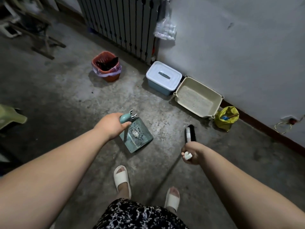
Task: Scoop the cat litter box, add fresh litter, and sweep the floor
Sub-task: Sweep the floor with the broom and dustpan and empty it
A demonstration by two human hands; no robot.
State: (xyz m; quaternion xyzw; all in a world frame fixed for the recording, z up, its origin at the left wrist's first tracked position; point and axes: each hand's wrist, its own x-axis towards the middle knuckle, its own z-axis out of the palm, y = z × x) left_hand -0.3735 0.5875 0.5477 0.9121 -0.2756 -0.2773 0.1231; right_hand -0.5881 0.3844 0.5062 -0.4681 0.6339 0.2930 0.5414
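Nearest the viewer, two feet in white slippers (121, 176) stand on the concrete floor (66, 96).

The left hand (112, 125) is curled round the top of the teal upright handle (124, 119) of the dustpan (143, 134). The pan sits flat on the floor and holds a pale clump with dark grains (136, 133).

The right hand (191, 152) is wrapped round the white end of the broom handle (187, 155). The broom's long axis runs from this hand away from the person to the dark brush head (190, 133) on the floor.

The brush head lies right of the dustpan and apart from it, with scattered litter (159, 128) on the floor between them. Judgement: the sweep must travel leftward, toward the pan, and the right hand is the nearer hand to do it.

Further off, against the wall, the open litter box (204, 87) holds litter. A lidded blue container (155, 71) stands just beside it. A yellow bag (226, 119) lies at its other end. A lined red bin (113, 78) stands well apart to the left.
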